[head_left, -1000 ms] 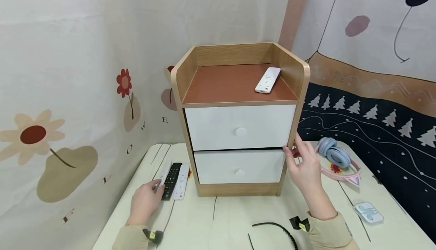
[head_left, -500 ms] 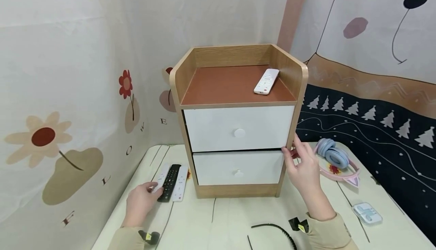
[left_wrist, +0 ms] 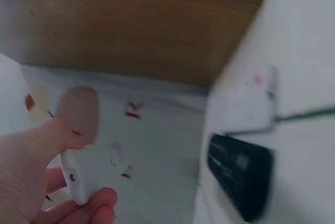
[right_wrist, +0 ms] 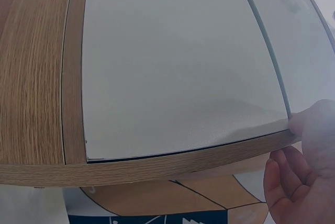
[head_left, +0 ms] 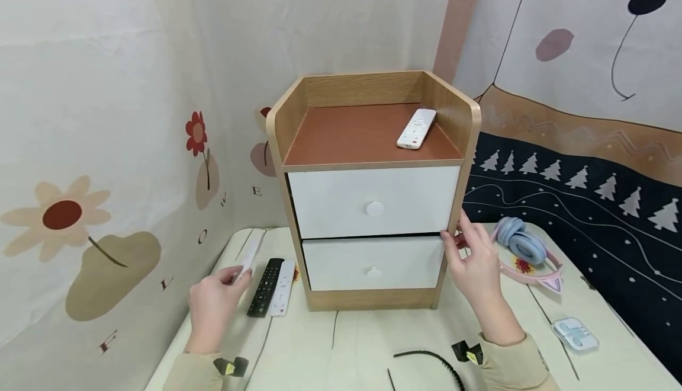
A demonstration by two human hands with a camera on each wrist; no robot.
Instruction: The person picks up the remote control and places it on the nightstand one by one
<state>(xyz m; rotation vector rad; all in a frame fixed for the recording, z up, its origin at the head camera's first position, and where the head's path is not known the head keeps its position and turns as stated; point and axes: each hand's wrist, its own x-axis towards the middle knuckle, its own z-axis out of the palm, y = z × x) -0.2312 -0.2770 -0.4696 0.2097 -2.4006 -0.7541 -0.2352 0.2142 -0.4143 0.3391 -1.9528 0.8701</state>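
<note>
A white remote control [head_left: 251,253] is pinched between the thumb and fingers of my left hand [head_left: 212,305], tilted up off the table. The left wrist view shows the end of this remote control [left_wrist: 94,169] in the grip. Just right of it lie a black remote control [head_left: 265,288] and another white remote control [head_left: 282,288], side by side. My right hand [head_left: 474,258] holds the right edge of a small wooden cabinet [head_left: 373,300], thumb at the front and fingers round the side. Both white drawers [head_left: 330,201] appear pushed in. One more white remote control [head_left: 417,128] lies on the cabinet's top.
Pink cat-ear headphones with blue pads [head_left: 524,242] lie right of the cabinet. A clear case with earphones [head_left: 575,333] is nearer the right edge. In front, a thin black headband [head_left: 437,355] lies on the table. Printed curtains [head_left: 133,112] hang behind and at the sides.
My left hand has taken the leftmost white remote control from beside the black one and moved it left and up. The right hand stays at the cabinet's edge.
</note>
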